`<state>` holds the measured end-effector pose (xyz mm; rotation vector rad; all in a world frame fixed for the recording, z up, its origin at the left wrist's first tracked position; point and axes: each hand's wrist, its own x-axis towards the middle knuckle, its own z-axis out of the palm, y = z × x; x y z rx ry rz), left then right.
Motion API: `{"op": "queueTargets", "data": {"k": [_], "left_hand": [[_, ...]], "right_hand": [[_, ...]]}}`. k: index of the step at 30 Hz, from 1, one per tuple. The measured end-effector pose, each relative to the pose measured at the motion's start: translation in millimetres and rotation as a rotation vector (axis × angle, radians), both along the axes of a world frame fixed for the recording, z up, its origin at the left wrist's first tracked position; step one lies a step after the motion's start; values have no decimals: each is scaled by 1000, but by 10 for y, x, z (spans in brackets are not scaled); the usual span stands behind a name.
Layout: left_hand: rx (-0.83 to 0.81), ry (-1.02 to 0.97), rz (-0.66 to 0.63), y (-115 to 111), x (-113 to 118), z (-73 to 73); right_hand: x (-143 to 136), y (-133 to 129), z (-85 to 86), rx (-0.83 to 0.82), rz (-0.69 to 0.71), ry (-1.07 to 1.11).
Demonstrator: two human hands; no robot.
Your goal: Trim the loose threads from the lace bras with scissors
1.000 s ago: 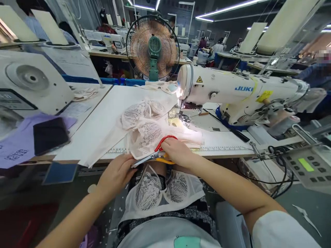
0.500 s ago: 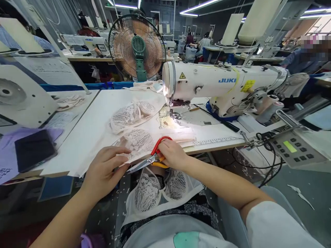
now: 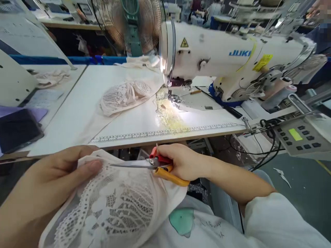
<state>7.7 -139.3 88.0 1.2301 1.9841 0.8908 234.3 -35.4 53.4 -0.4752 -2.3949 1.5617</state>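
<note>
My left hand [image 3: 64,175] pinches the upper edge of a pale pink lace bra piece [image 3: 121,206], which is raised close in front of my body. My right hand [image 3: 181,162] grips scissors [image 3: 165,168] with red and orange handles. Their blades point left and lie along the top edge of the lace, a little right of my left fingertips. Another lace bra [image 3: 124,94] lies on the white table [image 3: 129,125], left of the needle of the white sewing machine [image 3: 201,51].
A ruler strip [image 3: 165,131] runs along the table's front edge. A dark phone [image 3: 19,129] lies at the left. A fan [image 3: 133,27] stands behind; a control panel [image 3: 297,134] and thread cones [image 3: 278,93] are at the right.
The lace piece has been lifted off the table edge and brought closer to me, with both hands and the scissors. The view has tilted down, and the ruler strip is uncovered.
</note>
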Motion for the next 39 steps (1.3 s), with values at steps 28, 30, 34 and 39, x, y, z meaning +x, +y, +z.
{"op": "queueTargets", "data": {"k": [28,30,34,39], "left_hand": [[-108,-112,-696,664,118,-970],[-173,-194,-724,701,99,-952],[-176,-201,-819,681,83,-934],[-216,-80,-815,542,98,-1051]], "right_hand": [[-182,219,-761,31,-119,-72],[-138,235,-756,68,-80,-146],[-36,213,-800,58,25,-270],[59,94,-1009,-12,82,-336]]}}
